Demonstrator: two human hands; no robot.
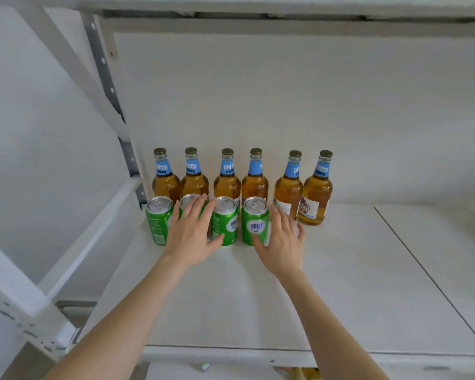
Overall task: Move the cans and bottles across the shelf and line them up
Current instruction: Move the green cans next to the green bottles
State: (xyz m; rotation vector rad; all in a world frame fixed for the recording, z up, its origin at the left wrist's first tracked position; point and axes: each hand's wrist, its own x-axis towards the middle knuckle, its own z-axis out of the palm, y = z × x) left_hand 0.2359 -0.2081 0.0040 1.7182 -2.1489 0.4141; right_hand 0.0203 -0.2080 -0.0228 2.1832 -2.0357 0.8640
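Shelf board point(354, 283): right half and whole front strip lay bare, open to reach from front and right. Back left: row of six bottles point(227, 185) stood near the rear wall point(340, 119). Four green cans point(254, 223) stood just before the four leftmost bottles, with narrow gaps between them. Left side was closed by a perforated upright point(104, 69); the upper shelf point(258, 6) sat well above the caps.
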